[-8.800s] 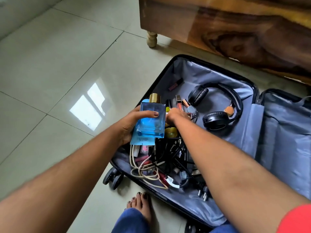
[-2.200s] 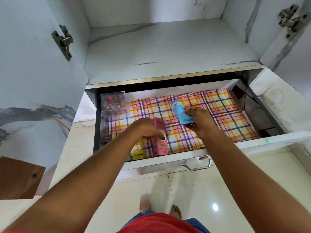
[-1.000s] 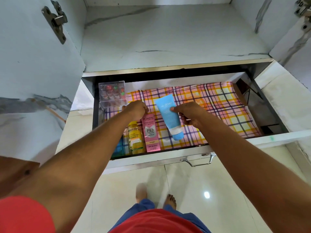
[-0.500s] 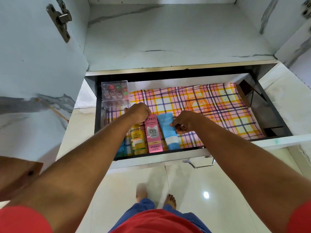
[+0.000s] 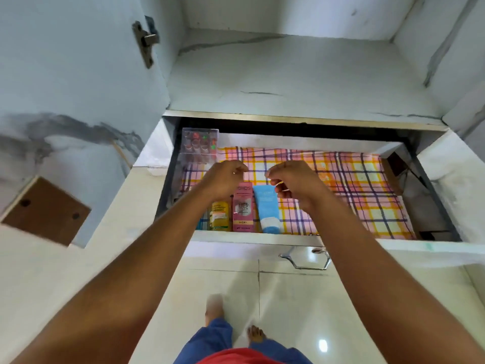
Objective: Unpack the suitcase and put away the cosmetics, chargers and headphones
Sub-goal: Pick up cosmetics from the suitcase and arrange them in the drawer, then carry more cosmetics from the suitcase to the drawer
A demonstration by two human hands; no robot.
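Hovering empty, loosely curled: left grip [image 5: 225, 177], right grip [image 5: 291, 182] | blue item [image 5: 202, 224] behind left arm: unidentifiable

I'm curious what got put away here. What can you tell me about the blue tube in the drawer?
The blue tube is a light blue squeeze tube, plastic by its look, with a white band and blue cap at the near end. It lies flat on the checked liner, near the drawer's front, lengthwise beside the pink box. Neither hand touches it; its print is too blurred to read.
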